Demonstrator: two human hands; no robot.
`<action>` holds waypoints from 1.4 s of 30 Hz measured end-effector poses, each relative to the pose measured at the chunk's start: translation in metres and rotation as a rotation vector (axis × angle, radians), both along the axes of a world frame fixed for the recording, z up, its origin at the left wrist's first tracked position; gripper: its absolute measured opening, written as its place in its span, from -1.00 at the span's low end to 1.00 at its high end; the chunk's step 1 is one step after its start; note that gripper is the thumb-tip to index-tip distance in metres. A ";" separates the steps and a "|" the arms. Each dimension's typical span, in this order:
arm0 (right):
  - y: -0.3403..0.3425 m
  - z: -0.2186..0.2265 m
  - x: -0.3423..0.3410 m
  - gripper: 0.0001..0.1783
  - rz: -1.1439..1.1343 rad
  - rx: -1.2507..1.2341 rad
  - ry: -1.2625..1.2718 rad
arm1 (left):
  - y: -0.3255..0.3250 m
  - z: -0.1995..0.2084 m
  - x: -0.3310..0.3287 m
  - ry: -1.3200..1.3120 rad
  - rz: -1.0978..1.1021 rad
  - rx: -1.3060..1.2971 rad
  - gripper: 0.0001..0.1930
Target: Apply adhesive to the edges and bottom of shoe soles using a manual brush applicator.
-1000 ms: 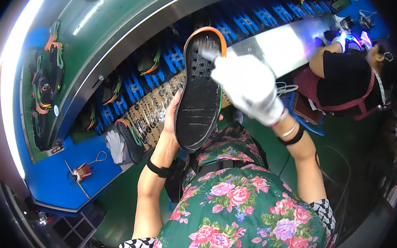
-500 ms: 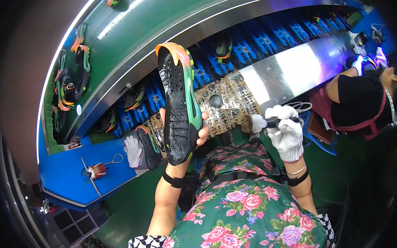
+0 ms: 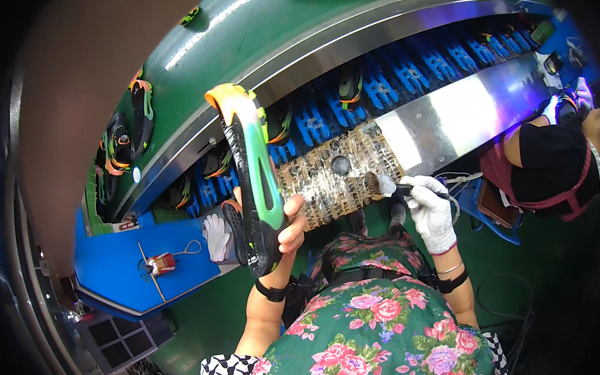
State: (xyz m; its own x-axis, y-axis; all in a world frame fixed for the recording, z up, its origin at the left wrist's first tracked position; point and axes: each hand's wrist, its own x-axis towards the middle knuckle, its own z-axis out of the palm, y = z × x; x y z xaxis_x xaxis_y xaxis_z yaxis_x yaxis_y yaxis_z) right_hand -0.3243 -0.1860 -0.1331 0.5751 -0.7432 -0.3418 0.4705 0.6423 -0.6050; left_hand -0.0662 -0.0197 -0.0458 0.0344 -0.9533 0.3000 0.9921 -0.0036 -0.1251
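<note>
My left hand (image 3: 292, 227), bare, grips a shoe sole (image 3: 253, 169) near its black heel end. The sole is tilted on its side, so its orange and green sidewall faces me and most of its inner face is hidden. In my right hand (image 3: 432, 216), which wears a white glove, is a brush (image 3: 387, 185) with brown bristles and a dark handle. Its bristles are over the edge of a worktop (image 3: 324, 194) wrapped in brown printed tape; I cannot tell if they touch it. A second sole (image 3: 233, 232) is partly hidden behind the held one.
Beyond the worktop runs a conveyor with blue racks (image 3: 379, 88), some holding shoe parts. A green belt (image 3: 285, 39) with more soles lies farther back. On a blue table (image 3: 117, 265) at left are a white glove (image 3: 216, 237) and a small red container (image 3: 161, 264). A co-worker (image 3: 549, 150) sits at right.
My left hand has turned the sole from showing its black inner face to showing its sidewall. The brush has come nearer the taped worktop's edge. Soles on the green belt have shifted.
</note>
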 end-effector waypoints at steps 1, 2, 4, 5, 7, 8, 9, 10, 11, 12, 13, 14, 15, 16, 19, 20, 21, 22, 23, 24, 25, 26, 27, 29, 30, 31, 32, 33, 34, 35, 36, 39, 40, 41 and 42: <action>0.001 0.001 0.000 -0.75 -0.004 -0.005 -0.005 | -0.001 0.004 0.001 -0.002 0.030 -0.017 -0.13; 0.002 0.001 -0.001 -0.74 -0.007 -0.019 -0.003 | -0.001 0.003 0.005 -0.018 0.039 -0.006 -0.12; 0.004 -0.001 -0.002 -0.74 -0.025 -0.036 -0.004 | -0.002 0.004 0.007 -0.036 0.028 -0.014 -0.12; 0.004 -0.002 -0.004 -0.74 -0.029 -0.040 -0.009 | -0.004 0.003 0.008 -0.047 0.023 -0.019 -0.12; 0.004 -0.006 -0.007 -0.78 -0.004 -0.048 0.022 | -0.006 0.001 0.011 -0.068 0.012 -0.029 -0.13; 0.004 -0.005 -0.006 -0.78 -0.004 -0.047 0.017 | -0.005 0.002 0.010 -0.079 0.011 -0.029 -0.13; 0.004 -0.005 -0.005 -0.78 -0.007 -0.050 0.017 | -0.004 0.002 0.011 -0.083 0.012 -0.028 -0.13; 0.004 -0.005 -0.004 -0.78 -0.010 -0.052 0.018 | -0.003 0.001 0.011 -0.101 0.004 -0.009 -0.14; 0.004 -0.005 -0.004 -0.78 -0.016 -0.057 0.021 | -0.003 0.001 0.010 -0.118 -0.006 0.008 -0.15; 0.004 -0.004 -0.003 -0.78 -0.017 -0.057 0.019 | -0.003 0.004 0.007 -0.129 0.015 0.029 -0.17; 0.005 -0.003 -0.002 -0.77 -0.011 -0.064 0.027 | -0.002 -0.001 0.006 -0.130 0.015 0.030 -0.17; 0.005 -0.003 0.000 -0.77 -0.005 -0.072 0.034 | -0.001 -0.007 0.006 -0.097 0.003 -0.039 -0.29; 0.005 -0.004 0.001 -0.77 -0.004 -0.071 0.032 | 0.000 -0.011 0.007 -0.065 -0.007 -0.107 -0.34; 0.006 -0.006 0.002 -0.77 0.004 -0.090 0.053 | 0.001 -0.012 0.009 -0.088 -0.008 -0.120 -0.37; 0.007 -0.007 0.005 -0.75 0.018 -0.087 0.073 | 0.000 0.009 -0.001 -0.077 0.011 -0.021 -0.28; 0.007 -0.006 0.006 -0.73 0.024 -0.072 0.071 | 0.003 0.009 -0.002 -0.078 0.016 -0.019 -0.28; 0.008 -0.006 0.008 -0.73 0.029 -0.069 0.070 | 0.005 0.008 -0.004 -0.030 0.013 -0.037 -0.30; 0.009 -0.006 0.009 -0.73 0.028 -0.070 0.082 | 0.007 0.008 -0.006 0.019 0.010 -0.056 -0.31; 0.009 -0.006 0.011 -0.73 0.027 -0.072 0.094 | 0.008 0.008 -0.007 0.018 0.017 -0.052 -0.31; 0.009 -0.006 0.012 -0.73 0.034 -0.068 0.094 | 0.008 0.009 -0.008 0.029 0.014 -0.078 -0.32; 0.009 -0.006 0.014 -0.73 0.039 -0.068 0.109 | 0.009 0.010 -0.008 0.040 0.011 -0.103 -0.32; 0.009 -0.006 0.015 -0.74 0.043 -0.069 0.125 | 0.014 0.010 -0.006 0.009 0.013 -0.124 -0.27; 0.009 -0.006 0.017 -0.74 0.050 -0.066 0.125 | 0.015 0.010 -0.006 0.009 0.019 -0.120 -0.27; 0.010 -0.008 0.019 -0.75 0.060 -0.069 0.109 | 0.013 0.010 -0.005 0.044 -0.013 -0.203 -0.28; 0.011 -0.009 0.020 -0.75 0.063 -0.068 0.110 | 0.014 0.009 -0.002 0.051 -0.030 -0.231 -0.30; 0.012 -0.011 0.021 -0.76 0.068 -0.066 0.111 | 0.015 0.011 0.000 0.052 -0.028 -0.230 -0.30; 0.012 -0.012 0.021 -0.76 0.070 -0.067 0.113 | 0.015 0.015 0.002 0.006 -0.023 -0.181 -0.31; 0.012 -0.012 0.022 -0.76 0.066 -0.069 0.115 | 0.015 0.019 0.005 -0.040 -0.020 -0.132 -0.32; 0.013 -0.012 0.023 -0.77 0.074 -0.080 0.122 | 0.015 0.024 0.010 -0.092 -0.007 -0.046 -0.31; 0.014 -0.011 0.023 -0.77 0.082 -0.096 0.129 | 0.022 0.028 0.017 -0.204 0.064 0.098 -0.18; 0.015 -0.012 0.024 -0.80 0.078 -0.090 0.129 | 0.020 0.040 0.022 -0.250 0.102 0.230 -0.03; 0.020 -0.009 0.025 -0.80 0.092 -0.124 0.136 | -0.006 0.061 0.056 -0.441 0.152 0.295 0.20; 0.021 -0.007 0.025 -0.80 0.107 -0.139 0.128 | -0.018 0.064 0.076 -0.467 0.111 0.281 0.24; 0.022 -0.007 0.025 -0.81 0.102 -0.136 0.125 | -0.035 0.069 0.093 -0.563 0.196 0.296 0.26; 0.022 -0.006 0.023 -0.81 0.100 -0.148 0.134 | -0.062 0.069 0.109 -0.536 0.189 0.209 0.24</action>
State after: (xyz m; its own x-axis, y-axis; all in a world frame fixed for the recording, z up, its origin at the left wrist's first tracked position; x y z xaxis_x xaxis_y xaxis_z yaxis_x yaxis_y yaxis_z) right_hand -0.3010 -0.1640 -0.1394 0.6051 -0.7324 -0.3120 0.3177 0.5815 -0.7489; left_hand 0.0430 -0.0820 0.0229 0.1050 -0.9860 0.1294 0.8982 0.1499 0.4132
